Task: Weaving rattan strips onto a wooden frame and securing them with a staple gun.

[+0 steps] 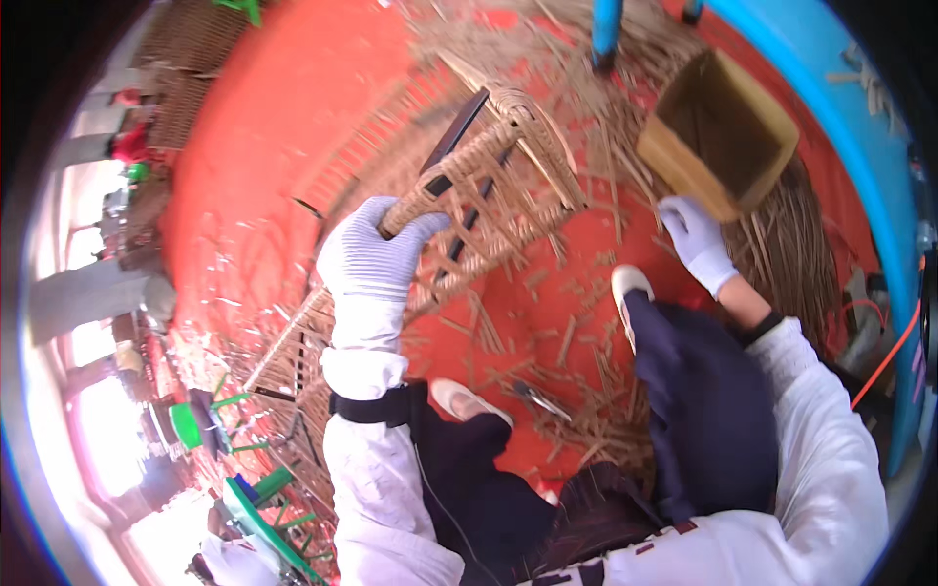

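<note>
My left hand (369,262), in a white glove, grips a wicker-wrapped leg of a woven rattan chair frame (493,171) that is tilted over the red floor. Dark metal bars of the frame show through the weave. My right hand (696,237), also gloved, reaches down toward the lower edge of a yellow-brown wooden box (720,132) and a bundle of loose rattan strips; whether it holds anything cannot be told. My dark trouser legs and white shoes (467,399) are below the chair.
Cut rattan scraps (576,332) litter the red floor (274,127). Pliers (539,398) lie by my left shoe. Another woven panel (293,361) lies at lower left. A blue pole (606,29) stands at top; green stools (195,420) stand far left.
</note>
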Motion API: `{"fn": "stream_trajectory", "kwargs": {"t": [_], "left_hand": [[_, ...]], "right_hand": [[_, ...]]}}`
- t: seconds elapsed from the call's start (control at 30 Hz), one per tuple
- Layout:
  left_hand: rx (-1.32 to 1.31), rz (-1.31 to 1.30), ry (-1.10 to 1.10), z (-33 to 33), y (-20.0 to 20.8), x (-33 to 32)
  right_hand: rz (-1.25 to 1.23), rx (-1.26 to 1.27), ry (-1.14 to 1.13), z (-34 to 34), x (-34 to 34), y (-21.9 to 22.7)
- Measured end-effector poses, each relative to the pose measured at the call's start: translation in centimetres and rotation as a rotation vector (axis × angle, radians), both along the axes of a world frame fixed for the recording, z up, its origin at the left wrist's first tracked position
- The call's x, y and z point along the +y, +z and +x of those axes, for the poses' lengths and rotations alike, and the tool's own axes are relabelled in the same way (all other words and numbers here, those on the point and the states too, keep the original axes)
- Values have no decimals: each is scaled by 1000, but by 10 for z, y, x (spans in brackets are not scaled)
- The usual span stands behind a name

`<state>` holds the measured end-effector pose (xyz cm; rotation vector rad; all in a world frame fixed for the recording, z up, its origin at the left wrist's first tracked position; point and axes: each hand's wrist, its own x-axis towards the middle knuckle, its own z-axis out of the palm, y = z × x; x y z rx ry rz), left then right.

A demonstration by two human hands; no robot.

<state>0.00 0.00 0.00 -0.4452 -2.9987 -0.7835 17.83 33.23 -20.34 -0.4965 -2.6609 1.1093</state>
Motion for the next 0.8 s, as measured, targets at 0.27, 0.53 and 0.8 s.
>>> {"fn": "stream_trajectory", "kwargs": {"t": [0.27,0.53,0.8], "left_hand": [[16,296,-56,54,191,-28],[-52,442,-302,69,209,-52],[-149,546,-336,77,204,-97]], "right_hand": [[-522,425,262,11,-36,265],[-527,629,297,53,-80,324],[-32,962,170,71,-91,377]]}}
